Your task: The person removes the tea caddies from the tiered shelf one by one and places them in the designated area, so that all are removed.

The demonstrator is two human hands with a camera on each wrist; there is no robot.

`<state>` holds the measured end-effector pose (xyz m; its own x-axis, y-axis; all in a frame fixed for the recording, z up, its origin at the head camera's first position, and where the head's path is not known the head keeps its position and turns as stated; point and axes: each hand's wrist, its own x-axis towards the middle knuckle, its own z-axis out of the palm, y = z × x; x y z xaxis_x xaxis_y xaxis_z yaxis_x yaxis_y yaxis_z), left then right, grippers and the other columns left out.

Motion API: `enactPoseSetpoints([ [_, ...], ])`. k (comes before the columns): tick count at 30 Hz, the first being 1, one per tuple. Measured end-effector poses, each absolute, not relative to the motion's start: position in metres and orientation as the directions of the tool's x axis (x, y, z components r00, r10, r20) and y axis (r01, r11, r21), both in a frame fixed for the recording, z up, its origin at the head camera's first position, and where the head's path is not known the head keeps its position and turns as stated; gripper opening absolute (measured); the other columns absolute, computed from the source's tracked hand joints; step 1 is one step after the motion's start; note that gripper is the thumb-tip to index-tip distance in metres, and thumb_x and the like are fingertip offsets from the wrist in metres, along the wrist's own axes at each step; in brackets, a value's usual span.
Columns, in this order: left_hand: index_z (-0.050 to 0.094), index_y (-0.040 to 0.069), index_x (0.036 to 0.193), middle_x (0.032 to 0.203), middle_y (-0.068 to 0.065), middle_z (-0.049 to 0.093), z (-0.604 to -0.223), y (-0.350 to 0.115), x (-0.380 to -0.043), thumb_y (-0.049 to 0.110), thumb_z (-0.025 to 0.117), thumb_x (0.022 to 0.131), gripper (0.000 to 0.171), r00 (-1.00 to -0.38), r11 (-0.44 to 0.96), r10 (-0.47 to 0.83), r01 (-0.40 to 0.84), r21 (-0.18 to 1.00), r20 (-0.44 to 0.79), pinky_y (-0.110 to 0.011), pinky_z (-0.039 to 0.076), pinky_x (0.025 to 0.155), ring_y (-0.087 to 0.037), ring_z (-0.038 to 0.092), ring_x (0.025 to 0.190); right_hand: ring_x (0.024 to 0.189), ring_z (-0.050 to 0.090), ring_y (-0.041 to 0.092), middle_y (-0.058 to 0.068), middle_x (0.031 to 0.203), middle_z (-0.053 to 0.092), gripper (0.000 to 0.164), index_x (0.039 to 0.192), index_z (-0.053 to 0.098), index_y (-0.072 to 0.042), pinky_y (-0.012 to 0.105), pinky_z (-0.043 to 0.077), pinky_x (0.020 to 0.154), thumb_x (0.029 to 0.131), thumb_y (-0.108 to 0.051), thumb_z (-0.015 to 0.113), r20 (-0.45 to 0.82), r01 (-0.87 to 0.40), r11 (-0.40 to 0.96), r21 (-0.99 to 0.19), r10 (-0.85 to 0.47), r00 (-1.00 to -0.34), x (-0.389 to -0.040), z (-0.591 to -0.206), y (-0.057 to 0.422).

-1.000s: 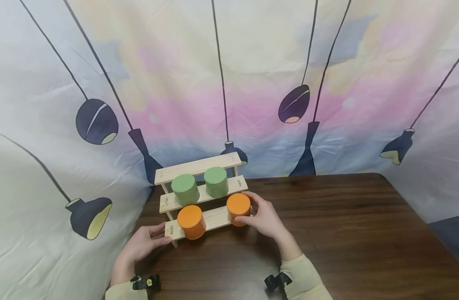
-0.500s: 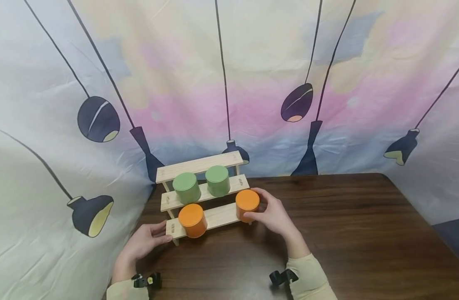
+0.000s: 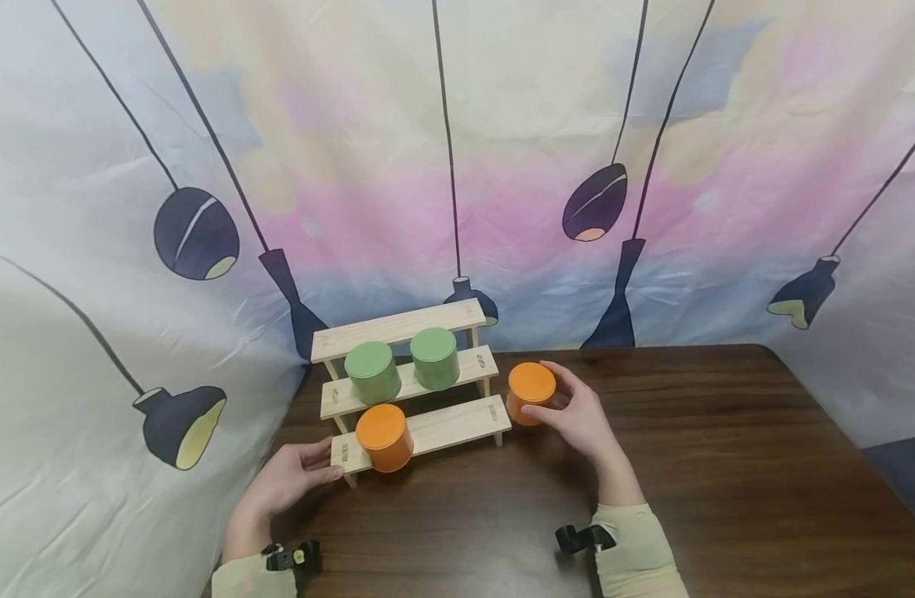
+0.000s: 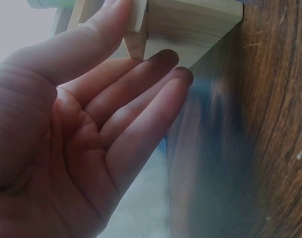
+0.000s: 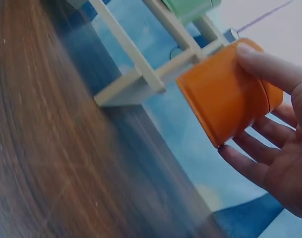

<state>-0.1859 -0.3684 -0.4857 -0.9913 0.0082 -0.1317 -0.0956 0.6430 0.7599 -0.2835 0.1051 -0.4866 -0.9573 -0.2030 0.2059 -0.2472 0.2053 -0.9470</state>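
Note:
A three-tier wooden rack (image 3: 457, 422) stands on the table. My left hand (image 3: 281, 482) pinches the left end of its lowest shelf, thumb on top and fingers below; in the left wrist view that hand (image 4: 86, 119) has its other fingers stretched under the wood. My right hand (image 3: 580, 415) holds an orange canister (image 3: 530, 390) off the rack's right end, above the table; the right wrist view shows this lidded orange canister (image 5: 227, 94) between thumb and fingers. Another orange canister (image 3: 384, 440) sits on the lowest shelf's left part. Two green canisters, left (image 3: 373, 374) and right (image 3: 435, 359), stand on the middle shelf.
The dark wooden table (image 3: 697, 465) stretches to the right and front of the rack. Behind it hangs a cloth backdrop (image 3: 532, 149) printed with lamps. The top shelf (image 3: 398, 328) reaches close to that cloth. Each wrist wears a black camera mount.
My right hand has lifted the orange canister from the lowest shelf's right part and carried it right, past the shelf end. The left hand stays on the rack.

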Motion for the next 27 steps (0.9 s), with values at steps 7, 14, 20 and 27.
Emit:
enactPoseSetpoints([
  [7,0.053,-0.015,0.147,0.145,-0.031,0.059,-0.484,-0.368,-0.186,0.025,0.088,0.091,0.077,-0.991,0.639,0.01,-0.096,0.764,-0.132,-0.041,0.062,0.094,-0.036,0.072,0.12,0.141,0.056,0.035,0.016,0.156,0.056,0.087,0.16,0.05,-0.013,0.05,0.049,0.113,0.085,-0.021,0.094,0.134,-0.164,0.234,-0.958,-0.138,-0.981,-0.292,-0.501,0.115],
  [14,0.052,-0.015,0.148,0.145,-0.031,0.059,-0.483,-0.368,-0.187,0.025,0.088,0.091,0.078,-0.992,0.635,0.016,-0.088,0.767,-0.127,-0.041,0.062,0.094,-0.037,0.072,0.121,0.144,0.052,0.04,0.022,0.16,0.051,0.088,0.162,0.045,-0.007,0.055,0.045,0.116,0.088,-0.018,0.092,0.097,-0.125,0.248,-0.961,-0.124,-0.988,-0.297,-0.513,0.118],
  [20,0.052,-0.015,0.148,0.146,-0.032,0.058,-0.483,-0.368,-0.187,0.024,0.088,0.091,0.078,-0.991,0.634,0.019,-0.089,0.768,-0.131,-0.042,0.061,0.095,-0.037,0.071,0.121,0.141,0.054,0.042,0.023,0.159,0.052,0.089,0.163,0.043,-0.006,0.057,0.047,0.114,0.089,-0.021,0.091,0.071,-0.097,0.273,-0.957,-0.103,-0.992,-0.296,-0.517,0.119],
  [27,0.052,-0.015,0.148,0.148,-0.031,0.056,-0.483,-0.367,-0.186,0.024,0.088,0.091,0.078,-0.988,0.628,0.012,-0.11,0.771,-0.151,-0.041,0.061,0.094,-0.037,0.071,0.121,0.141,0.054,0.044,0.024,0.16,0.05,0.088,0.162,0.043,-0.008,0.057,0.048,0.113,0.089,-0.019,0.091,0.051,-0.072,0.27,-0.96,-0.084,-0.995,-0.295,-0.521,0.12],
])
